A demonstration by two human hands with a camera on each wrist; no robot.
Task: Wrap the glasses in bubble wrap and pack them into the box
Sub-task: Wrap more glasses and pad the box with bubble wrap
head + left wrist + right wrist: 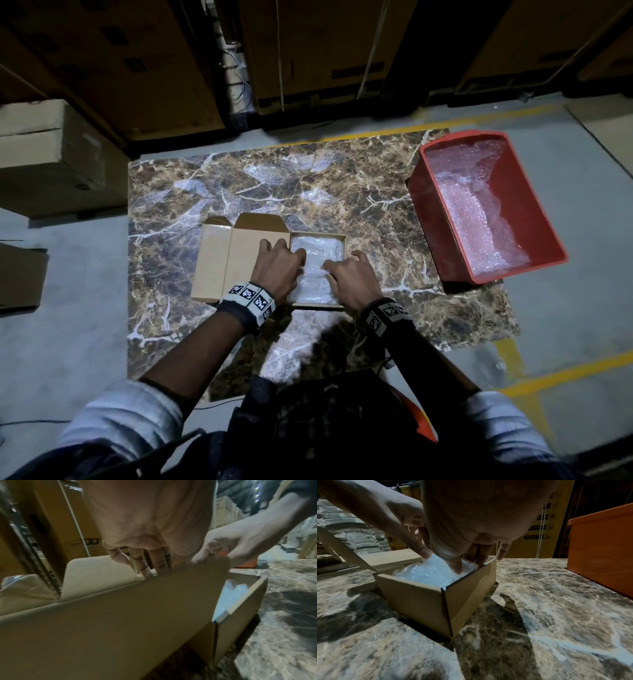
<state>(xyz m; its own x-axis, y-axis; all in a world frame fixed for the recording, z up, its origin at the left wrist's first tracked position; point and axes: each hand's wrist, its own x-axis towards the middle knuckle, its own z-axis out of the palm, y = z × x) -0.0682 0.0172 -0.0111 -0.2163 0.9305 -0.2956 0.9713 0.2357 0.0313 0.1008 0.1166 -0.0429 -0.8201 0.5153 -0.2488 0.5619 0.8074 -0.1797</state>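
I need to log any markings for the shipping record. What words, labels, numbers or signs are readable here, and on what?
No text can be read.
Wristbands: black-and-white square code markers, no words.
Stacked cartons behind the table: dark printed labels, too blurred to read.
Box: plain cardboard, no print showing.
Red bin: no marking showing.

Warehouse: stacked cartons (102,61), yellow floor lines (565,375).

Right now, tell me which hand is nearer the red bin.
Right. The right hand is at the box's side towards the red bin, on the bubble wrap; the left hand is on the box's far side from it.
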